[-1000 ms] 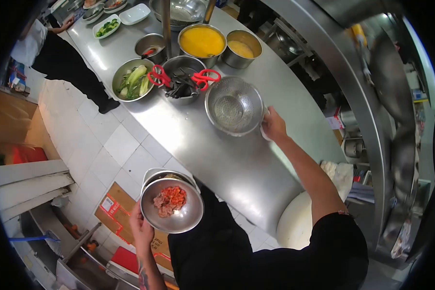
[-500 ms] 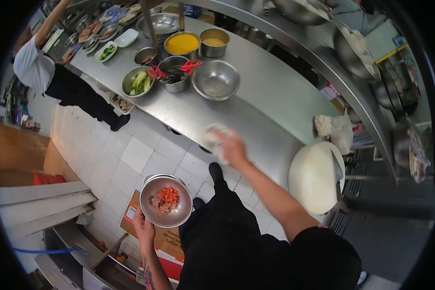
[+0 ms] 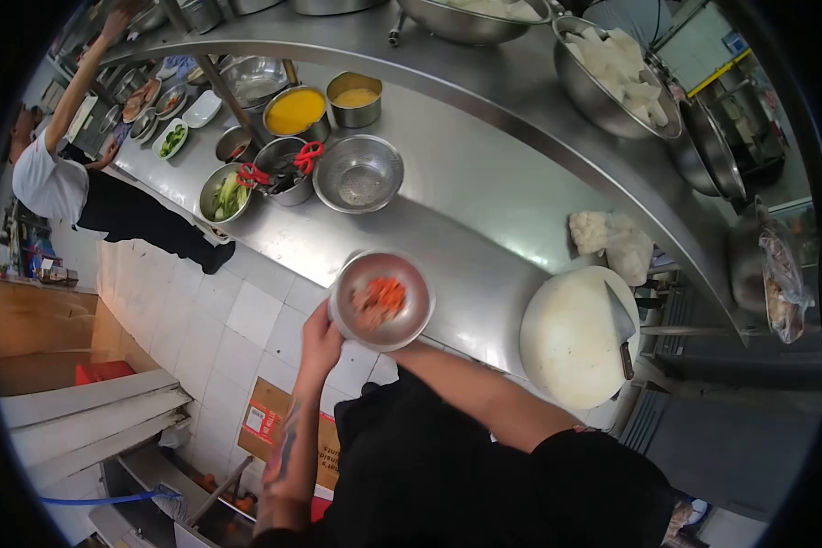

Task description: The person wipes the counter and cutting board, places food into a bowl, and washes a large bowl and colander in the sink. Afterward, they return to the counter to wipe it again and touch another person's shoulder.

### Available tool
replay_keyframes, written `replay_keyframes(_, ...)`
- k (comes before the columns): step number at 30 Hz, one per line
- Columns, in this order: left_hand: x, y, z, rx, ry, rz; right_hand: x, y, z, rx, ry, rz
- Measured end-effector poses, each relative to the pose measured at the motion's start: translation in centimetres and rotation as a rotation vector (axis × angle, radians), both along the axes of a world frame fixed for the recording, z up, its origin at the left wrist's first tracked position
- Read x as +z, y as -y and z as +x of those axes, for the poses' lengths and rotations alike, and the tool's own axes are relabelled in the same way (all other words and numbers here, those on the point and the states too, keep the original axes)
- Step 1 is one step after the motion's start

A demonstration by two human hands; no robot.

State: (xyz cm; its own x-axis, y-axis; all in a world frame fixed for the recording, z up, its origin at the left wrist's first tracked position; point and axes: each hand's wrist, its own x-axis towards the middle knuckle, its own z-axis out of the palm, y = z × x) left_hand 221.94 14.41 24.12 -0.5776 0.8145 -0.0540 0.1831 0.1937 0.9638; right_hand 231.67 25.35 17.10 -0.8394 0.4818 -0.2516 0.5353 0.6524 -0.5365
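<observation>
My left hand [image 3: 321, 340] is wrapped around the left rim of a metal bowl [image 3: 416, 306], raised in front of the steel counter. Inside the bowl lies chopped red and pinkish food [image 3: 379, 300], blurred by motion. My right forearm [image 3: 484, 393] reaches up to the underside of the bowl, which hides my right hand and anything in it. A perforated metal bowl [image 3: 358, 173] stands on the counter beyond. Beside it is a metal pot [image 3: 288, 187] with red-handled scissors [image 3: 309, 157]. A thick round cutting board [image 3: 562, 338] to the right carries a cleaver [image 3: 623, 320].
The steel counter [image 3: 466, 260] runs beneath an overhead shelf [image 3: 484, 100] loaded with large bowls. Pots of yellow liquid [image 3: 294, 111] and a bowl of green vegetables [image 3: 224, 196] stand at the left. A co-worker [image 3: 50, 187] is at the far left. A cardboard box [image 3: 269, 411] lies on the floor.
My left hand has brought the bowl up and right, from over the floor to the counter's edge. My right hand, which was over the counter with a whitish cloth, is now hidden behind the bowl.
</observation>
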Motion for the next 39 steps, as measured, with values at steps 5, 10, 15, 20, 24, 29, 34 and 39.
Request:
replay_keyframes(5, -6.2, -17.1, 3.3, -0.111, 0.345, 0.02, -6.0, 5.1, 3.6, 0.218, -0.179, -0.269)
replay_keyframes(10, -11.9, -26.9, 6.9, -0.155, 0.386, 0.015, 1.0, -2.5, 12.7, -0.032, -0.424, -0.713)
replay_keyframes(15, -10.9, -28.2, 6.8, -0.198, 0.638, -0.003, 3.7, -7.1, 19.0, -0.765, -0.435, -0.653)
replay_keyframes(20, -5.4, -19.2, 0.6, -0.104, 0.89, -0.186, 6.6, -5.0, 17.9, -0.556, 0.283, 0.145)
replay_keyframes(24, -0.3, -15.8, -5.3, 0.287, 0.708, -0.154, 2.9, -5.5, 16.9, -0.502, -0.094, 0.463)
replay_keyframes(29, -5.7, -19.6, -10.0, 0.3, 0.777, -0.186, 0.5, -4.2, 8.8, -0.535, -0.055, 0.487)
replay_keyframes(34, -4.8, -16.8, -9.4, 0.27, 0.843, -0.05, -0.6, -4.2, 1.1, -0.464, -0.092, 0.504)
replay_keyframes(39, -3.7, -9.4, -9.2, 0.221, 0.853, -0.094, -1.5, -14.5, -5.1, -0.449, -0.074, 0.564)
